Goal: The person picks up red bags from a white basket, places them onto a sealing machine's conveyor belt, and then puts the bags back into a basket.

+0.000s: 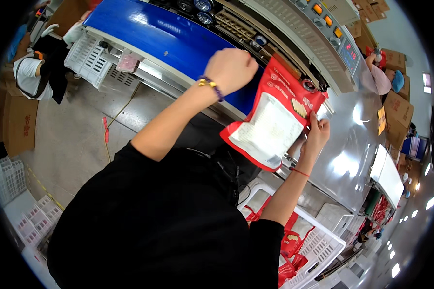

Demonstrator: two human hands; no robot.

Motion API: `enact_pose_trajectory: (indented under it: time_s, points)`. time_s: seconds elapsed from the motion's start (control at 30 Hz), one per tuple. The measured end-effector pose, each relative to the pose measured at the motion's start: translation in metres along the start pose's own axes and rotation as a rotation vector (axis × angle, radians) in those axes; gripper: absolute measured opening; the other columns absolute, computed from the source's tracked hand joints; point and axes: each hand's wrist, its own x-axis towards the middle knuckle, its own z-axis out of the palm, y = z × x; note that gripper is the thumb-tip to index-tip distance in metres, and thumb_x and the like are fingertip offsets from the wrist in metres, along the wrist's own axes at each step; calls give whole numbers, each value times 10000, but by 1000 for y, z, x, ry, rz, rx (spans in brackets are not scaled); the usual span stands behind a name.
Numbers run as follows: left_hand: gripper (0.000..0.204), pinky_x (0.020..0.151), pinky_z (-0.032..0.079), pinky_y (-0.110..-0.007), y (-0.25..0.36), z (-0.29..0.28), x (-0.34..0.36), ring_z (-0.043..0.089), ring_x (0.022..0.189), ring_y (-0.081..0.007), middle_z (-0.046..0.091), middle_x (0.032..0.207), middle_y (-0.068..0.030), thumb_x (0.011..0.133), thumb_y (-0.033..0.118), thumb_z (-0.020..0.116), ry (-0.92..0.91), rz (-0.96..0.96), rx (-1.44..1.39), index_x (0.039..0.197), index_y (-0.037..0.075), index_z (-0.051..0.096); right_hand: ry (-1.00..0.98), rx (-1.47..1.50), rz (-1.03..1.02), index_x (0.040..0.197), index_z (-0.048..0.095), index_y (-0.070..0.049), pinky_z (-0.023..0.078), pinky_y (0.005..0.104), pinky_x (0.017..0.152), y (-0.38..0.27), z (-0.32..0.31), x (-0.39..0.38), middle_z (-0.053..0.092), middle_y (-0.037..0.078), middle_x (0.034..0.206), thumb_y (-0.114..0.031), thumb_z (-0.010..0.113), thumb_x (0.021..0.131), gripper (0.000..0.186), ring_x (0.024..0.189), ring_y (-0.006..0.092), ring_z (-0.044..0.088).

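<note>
My left hand (230,70), with a beaded bracelet at its wrist, is curled beside the top left of a red pouch (270,125) over the blue conveyor belt (147,31); its fingertips are hidden, so what it grips is unclear. My right hand (317,129) pinches the pouch's right edge, holding it tilted with the white back panel facing up. Behind the pouch runs a sealing machine (241,31) with rollers, orange switches and a display. Below my right arm stands a white plastic crate (323,250) containing several red pouches (290,243).
A white crate (84,60) hangs left of the conveyor. A co-worker (33,77) stands at far left, another (378,79) at upper right. Cardboard boxes (19,123) and stacked crates (33,219) are on the left. A steel table (337,135) adjoins the machine. A cable (108,144) crosses the floor.
</note>
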Motion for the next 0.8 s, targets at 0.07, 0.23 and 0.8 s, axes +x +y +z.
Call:
enact_pose_trajectory:
  time_s: [0.07, 0.23, 0.8]
  points:
    - [306, 663, 519, -444, 5, -29, -12, 644, 727, -373, 656, 760, -192, 849, 258, 536, 113, 87, -65, 761, 13, 697, -12, -67, 53, 781, 416, -108, 513, 238, 537, 4, 8, -1, 611, 42, 744, -134, 713, 875, 313, 670, 102, 616]
    - [187, 551, 388, -248, 47, -63, -43, 508, 595, -103, 582, 683, -31, 897, 111, 583, 27, 326, -445, 776, 12, 685, -227, 82, -42, 878, 413, -18, 578, 298, 613, -15, -5, -41, 682, 201, 912, -80, 624, 927, 226, 753, 222, 689]
    - [267, 579, 377, -215, 115, 17, -95, 487, 630, -62, 536, 729, -17, 954, 84, 516, -826, 348, -594, 754, -26, 653, 889, 229, 738, 1122, 570, -40, 484, 312, 808, 286, -251, -306, 599, 85, 1142, -285, 749, 846, 410, 981, 153, 580]
